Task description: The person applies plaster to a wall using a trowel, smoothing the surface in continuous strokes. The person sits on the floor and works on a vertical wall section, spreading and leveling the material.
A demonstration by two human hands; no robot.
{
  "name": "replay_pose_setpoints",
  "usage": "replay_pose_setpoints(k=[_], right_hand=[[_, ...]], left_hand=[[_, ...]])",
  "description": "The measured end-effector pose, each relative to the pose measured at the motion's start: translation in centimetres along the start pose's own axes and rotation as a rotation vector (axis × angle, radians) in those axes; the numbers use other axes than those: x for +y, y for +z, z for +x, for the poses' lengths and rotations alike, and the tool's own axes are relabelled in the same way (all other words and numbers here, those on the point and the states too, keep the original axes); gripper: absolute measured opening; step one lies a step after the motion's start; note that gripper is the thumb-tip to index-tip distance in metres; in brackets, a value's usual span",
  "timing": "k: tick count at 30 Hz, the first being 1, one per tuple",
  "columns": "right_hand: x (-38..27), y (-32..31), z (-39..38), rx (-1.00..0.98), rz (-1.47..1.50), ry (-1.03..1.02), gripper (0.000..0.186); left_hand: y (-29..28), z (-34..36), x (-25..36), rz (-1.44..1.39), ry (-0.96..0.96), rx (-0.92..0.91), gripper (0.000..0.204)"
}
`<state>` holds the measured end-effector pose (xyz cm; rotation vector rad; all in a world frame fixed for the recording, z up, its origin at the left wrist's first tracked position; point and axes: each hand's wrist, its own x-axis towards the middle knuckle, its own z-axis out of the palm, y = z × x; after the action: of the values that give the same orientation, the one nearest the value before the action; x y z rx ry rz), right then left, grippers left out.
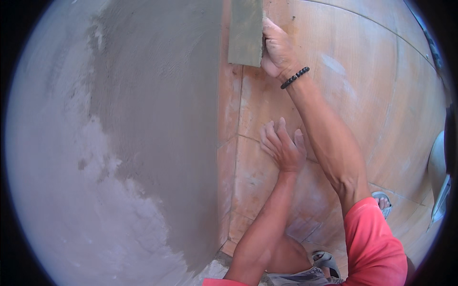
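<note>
My right hand (276,50) grips a flat rectangular float (244,33) coated in grey-green cement, held at the top of the view beside a wall of wet grey plaster (157,109), whose left part is paler and rougher. My left hand (282,145) is lower, fingers apart and slightly curled over the peach wood-grain tiles (343,124), with nothing in it; whether the fingertips touch the tiles is unclear. A narrow strip of peach tile (226,105) runs along the plaster's straight edge, just left of my hands.
My sandalled feet (381,200) are on the tiles at the lower right and bottom. A pale curved object (438,167), partly cut off, stands at the right rim. Rough grey cement (214,271) lies at the foot of the plastered wall.
</note>
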<state>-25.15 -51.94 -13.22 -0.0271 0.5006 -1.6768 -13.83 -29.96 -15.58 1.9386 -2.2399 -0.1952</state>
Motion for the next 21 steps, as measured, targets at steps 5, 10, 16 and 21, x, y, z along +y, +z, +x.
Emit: replay_pose_setpoints(k=[5, 10, 16, 21], right_hand=[[-0.4, 1.6, 2.0, 0.039, 0.086, -0.003, 0.038], [-0.8, 1.5, 3.4, 0.001, 0.080, 0.010, 0.040], [0.2, 2.0, 2.5, -0.048, 0.070, 0.014, 0.042], [-0.2, 2.3, 1.7, -0.007, -0.026, -0.025, 0.048]], left_hand=[[-0.4, 0.3, -0.3, -0.015, -0.010, -0.002, 0.056], [-0.5, 0.4, -0.3, -0.004, -0.018, -0.036, 0.056], [-0.3, 0.2, -0.5, -0.010, 0.004, 0.012, 0.055], [-0.2, 0.2, -0.2, 0.002, 0.009, 0.015, 0.056]])
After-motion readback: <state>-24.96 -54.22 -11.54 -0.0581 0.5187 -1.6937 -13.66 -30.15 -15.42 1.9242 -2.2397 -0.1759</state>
